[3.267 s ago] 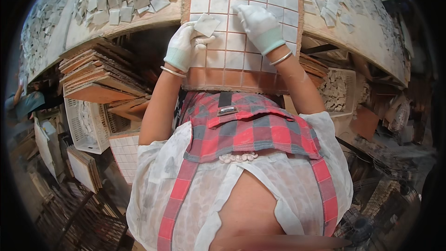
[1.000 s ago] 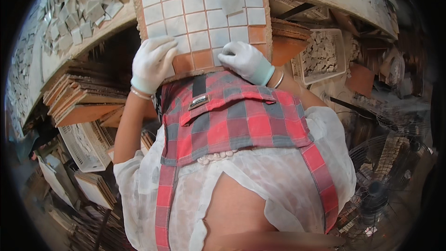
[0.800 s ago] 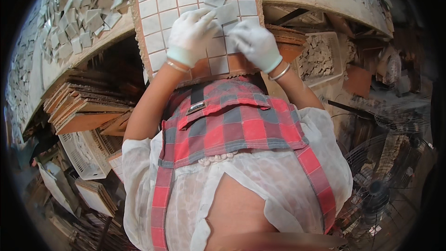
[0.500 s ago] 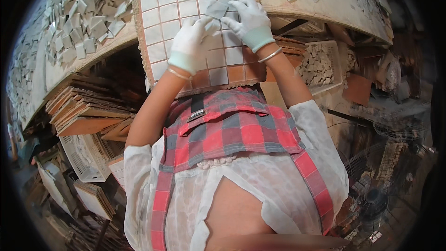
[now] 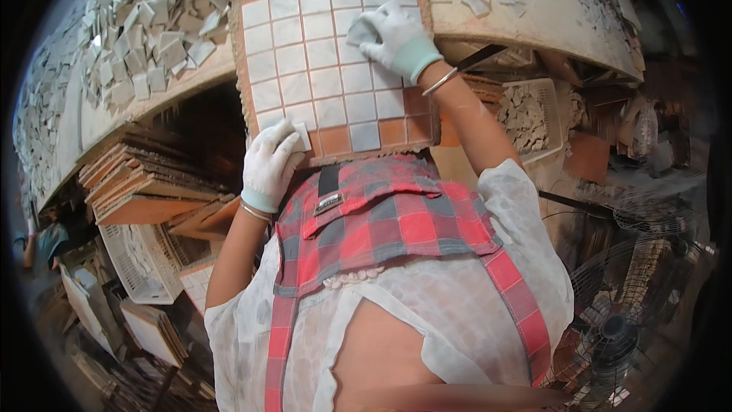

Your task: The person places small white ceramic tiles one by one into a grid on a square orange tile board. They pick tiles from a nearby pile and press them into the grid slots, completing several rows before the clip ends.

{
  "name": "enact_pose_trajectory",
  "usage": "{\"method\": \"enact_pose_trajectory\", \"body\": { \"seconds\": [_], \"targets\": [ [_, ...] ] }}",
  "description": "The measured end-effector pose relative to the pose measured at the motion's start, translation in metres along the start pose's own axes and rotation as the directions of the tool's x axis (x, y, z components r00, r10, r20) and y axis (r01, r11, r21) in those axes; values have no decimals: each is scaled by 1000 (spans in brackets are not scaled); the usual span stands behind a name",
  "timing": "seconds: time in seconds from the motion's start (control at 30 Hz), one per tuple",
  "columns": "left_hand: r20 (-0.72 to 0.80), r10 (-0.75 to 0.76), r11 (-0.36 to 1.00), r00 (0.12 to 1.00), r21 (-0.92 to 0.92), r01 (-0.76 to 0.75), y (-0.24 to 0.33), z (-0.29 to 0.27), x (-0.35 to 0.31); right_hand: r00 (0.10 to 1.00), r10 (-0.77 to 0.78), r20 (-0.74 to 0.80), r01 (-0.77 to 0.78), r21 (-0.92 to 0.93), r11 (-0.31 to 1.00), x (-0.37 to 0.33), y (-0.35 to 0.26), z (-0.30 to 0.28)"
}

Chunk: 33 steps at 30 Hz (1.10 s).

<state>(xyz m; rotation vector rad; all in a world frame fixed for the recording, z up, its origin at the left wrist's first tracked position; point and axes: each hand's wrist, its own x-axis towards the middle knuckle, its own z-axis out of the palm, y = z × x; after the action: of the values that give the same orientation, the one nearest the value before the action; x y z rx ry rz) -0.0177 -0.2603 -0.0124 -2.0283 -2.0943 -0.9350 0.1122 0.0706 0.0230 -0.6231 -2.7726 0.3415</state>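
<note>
A pale workbench [image 5: 557, 42] sweeps across the top from 10 to 2 o'clock, its front edge bent by the lens and its left part heaped with broken, flat white tile pieces [image 5: 145, 42].

The tiled board [image 5: 330, 80] lies at 12 o'clock, its far end overlapping the bench. It looks nearly square, so no clear long axis can be told; its grout lines point to 12, leaning slightly toward 11. The backing is orange-brown with crumbly, gritty edges; the tiles are smooth squares, white to grey-veined. Bare orange cells show at its 5 and 6 o'clock.

A red-and-grey checked cloth apron [image 5: 396, 217] sits just below the board. Rough-edged panels [image 5: 145, 183] are stacked at 9 o'clock.

At the board's 7 o'clock is the left hand [image 5: 271, 159], in a white knit glove, fingers curled over the rim; whether it grips or only touches the small white tile [image 5: 303, 137] at its fingertips cannot be told.

The right hand [image 5: 398, 37], gloved alike, is at the board's 2 o'clock, thumb and fingers closed around a loose grey tile [image 5: 361, 31], which sits tilted to the grid.
</note>
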Motion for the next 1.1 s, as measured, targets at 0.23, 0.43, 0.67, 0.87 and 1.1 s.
{"method": "enact_pose_trajectory", "body": {
  "seconds": [0.23, 0.43, 0.67, 0.87, 1.1],
  "targets": [
    [108, 89, 995, 990, -44, -84, 8, 2, 8, 988, -153, -1, 153, -13, 988, 5, 4, 2],
    [339, 168, 983, 926, 14, -183, 1, -4, 20, 898, -280, -340, 272, -72, 960, 24, 37, -3],
    [264, 192, 980, 945, -9, -197, -1, -8, 12, 964, 91, 250, -215, 532, 819, -61, 69, -66],
    [215, 229, 973, 950, -83, -215, 14, 12, 46, 999, 46, 22, -50, 293, 955, -133, 50, -40],
    [368, 434, 901, 822, -154, -406, 33, 77, 93, 980, -194, -38, 195, 21, 981, -145, 34, -15]
  ]
}}
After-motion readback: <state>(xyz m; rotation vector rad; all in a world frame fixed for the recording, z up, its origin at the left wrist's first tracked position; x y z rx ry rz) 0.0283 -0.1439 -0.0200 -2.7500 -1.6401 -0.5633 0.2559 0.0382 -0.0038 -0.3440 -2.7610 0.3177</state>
